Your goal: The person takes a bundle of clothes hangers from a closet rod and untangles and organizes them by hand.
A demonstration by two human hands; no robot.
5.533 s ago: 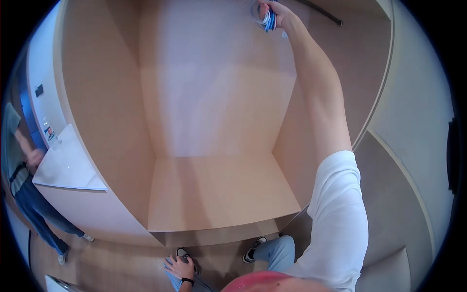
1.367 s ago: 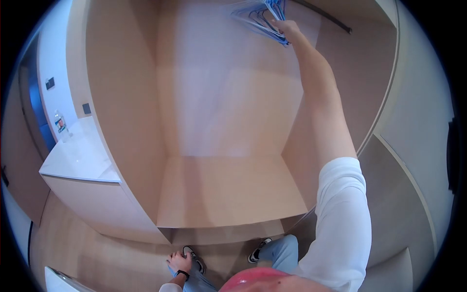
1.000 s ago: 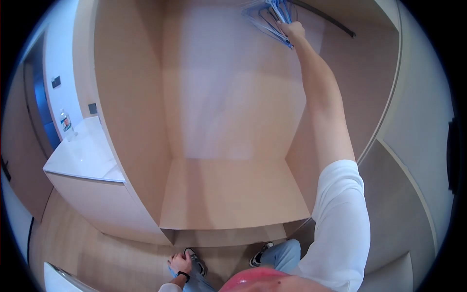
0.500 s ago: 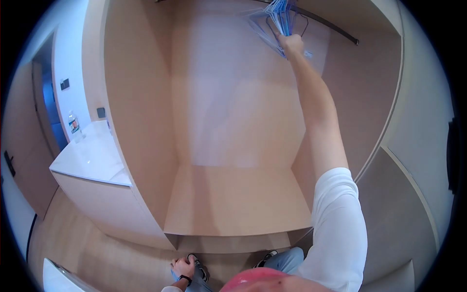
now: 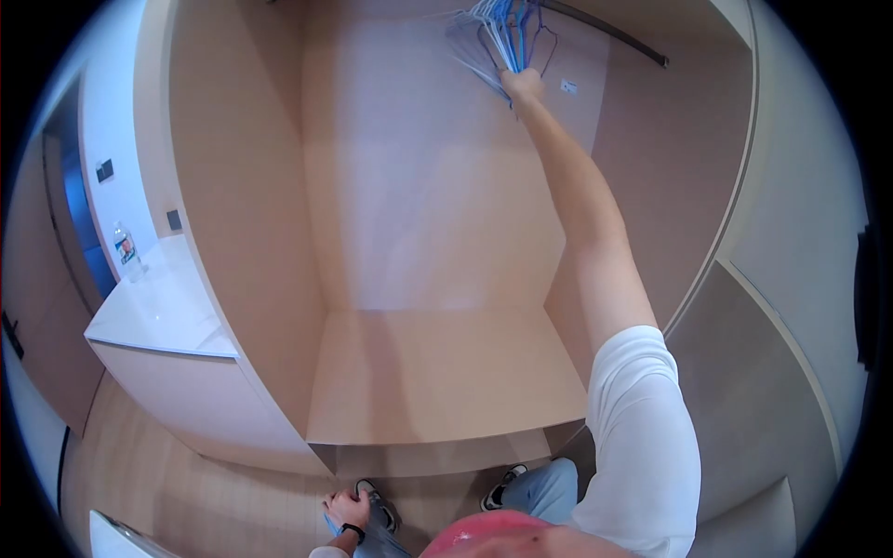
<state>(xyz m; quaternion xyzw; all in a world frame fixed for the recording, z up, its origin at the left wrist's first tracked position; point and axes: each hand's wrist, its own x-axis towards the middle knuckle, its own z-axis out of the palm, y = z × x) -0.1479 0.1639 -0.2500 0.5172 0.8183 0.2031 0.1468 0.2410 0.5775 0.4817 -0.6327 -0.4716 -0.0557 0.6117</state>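
Near the top of the open wardrobe, my right hand is closed round the lower part of a bunch of blue, white and dark hangers. The hangers are grouped at the metal rail; their hooks are partly cut off by the top of the view. My left hand, with a dark band at its wrist, is low in the view by my knee and shoe. Its fingers are spread and hold nothing that I can see.
To the left of the wardrobe, a plastic bottle stands on a white countertop. Farther left is a door with a dark handle. Grey panels are on the right. A small white label is on the wardrobe's back wall.
A person at the far left has gone from view. The hangers, a compact bundle in my right hand at first, now fan out below the rail. My right hand has lately shifted slightly left.
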